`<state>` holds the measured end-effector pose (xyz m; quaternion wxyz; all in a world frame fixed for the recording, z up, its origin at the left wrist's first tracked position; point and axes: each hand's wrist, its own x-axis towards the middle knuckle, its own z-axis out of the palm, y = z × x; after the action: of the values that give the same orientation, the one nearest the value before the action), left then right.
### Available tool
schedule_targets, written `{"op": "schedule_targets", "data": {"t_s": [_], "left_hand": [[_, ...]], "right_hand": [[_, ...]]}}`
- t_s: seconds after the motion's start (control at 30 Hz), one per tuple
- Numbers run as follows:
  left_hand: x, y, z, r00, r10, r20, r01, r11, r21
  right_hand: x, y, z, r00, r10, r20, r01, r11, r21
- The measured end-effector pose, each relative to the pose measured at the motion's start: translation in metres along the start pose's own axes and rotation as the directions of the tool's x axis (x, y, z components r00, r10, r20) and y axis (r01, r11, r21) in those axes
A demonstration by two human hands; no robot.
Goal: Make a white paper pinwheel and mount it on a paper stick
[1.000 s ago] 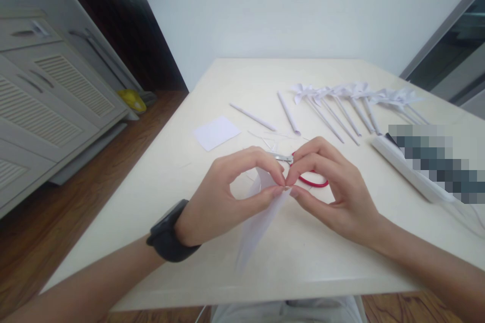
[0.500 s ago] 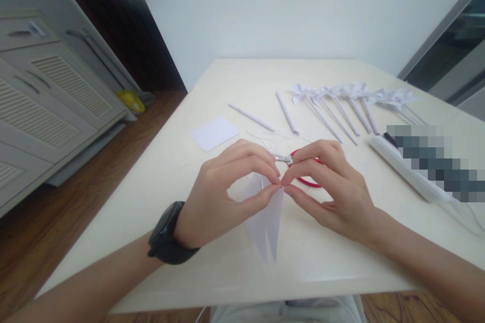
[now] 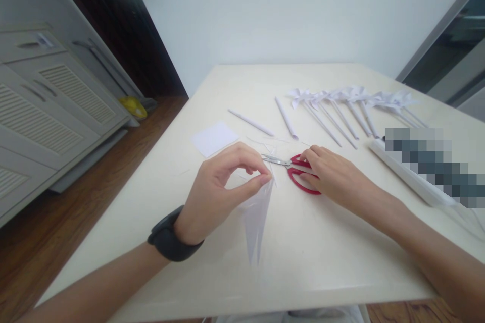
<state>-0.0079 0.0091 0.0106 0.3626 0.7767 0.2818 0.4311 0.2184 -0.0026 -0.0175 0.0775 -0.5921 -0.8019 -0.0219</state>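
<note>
My left hand (image 3: 227, 192), with a black watch (image 3: 175, 234) on the wrist, pinches a folded piece of white paper (image 3: 257, 222) at its top corner. Its pointed flaps hang down over the table. To the right, my right hand (image 3: 333, 174) grips the red handles of a pair of scissors (image 3: 295, 174), fingers at the upper loop and thumb at the lower one. The scissors lie on the table with their metal blades pointing left, behind the left fingertips. Thin paper scraps lie about the blades.
A square of white paper (image 3: 215, 139) and two rolled paper sticks, one slanting (image 3: 250, 122) and one thicker (image 3: 286, 118), lie behind my hands. Several paper pinwheels (image 3: 352, 95) are lined up at the back right. A white power strip (image 3: 407, 174) lies on the right.
My right hand has let go of the folded paper and moved right onto the scissors' handles. The left hand still pinches the paper, shifted slightly left.
</note>
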Motion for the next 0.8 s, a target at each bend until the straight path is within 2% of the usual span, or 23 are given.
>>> {"op": "schedule_targets", "data": {"t_s": [0.17,0.27,0.37,0.5,0.6,0.8], "left_hand": [[0.001,0.001,-0.002,0.999,-0.039,-0.004,0.039,0.999,-0.013],[0.000,0.001,-0.002,0.998,-0.050,-0.028,0.050,0.999,-0.017],[0.000,0.000,-0.002,0.996,-0.061,-0.062,0.059,0.998,-0.024],[0.000,-0.001,-0.002,0.992,-0.092,-0.091,0.088,0.995,-0.046],[-0.001,-0.003,-0.002,0.985,-0.149,-0.089,0.141,0.986,-0.091],[-0.001,-0.003,-0.001,0.983,-0.166,-0.074,0.156,0.980,-0.126]], "right_hand": [[0.001,-0.002,-0.007,0.999,0.023,-0.030,-0.022,0.998,0.051],[0.001,-0.006,-0.016,0.992,0.083,-0.096,-0.060,0.975,0.216],[-0.001,-0.015,-0.025,0.990,0.116,-0.080,-0.064,0.877,0.477],[-0.005,-0.034,-0.029,0.997,0.063,-0.049,-0.015,0.751,0.660],[-0.008,-0.043,-0.028,0.997,0.060,-0.055,-0.004,0.712,0.702],[-0.010,-0.047,-0.027,0.991,0.078,-0.107,0.015,0.735,0.677]]}}
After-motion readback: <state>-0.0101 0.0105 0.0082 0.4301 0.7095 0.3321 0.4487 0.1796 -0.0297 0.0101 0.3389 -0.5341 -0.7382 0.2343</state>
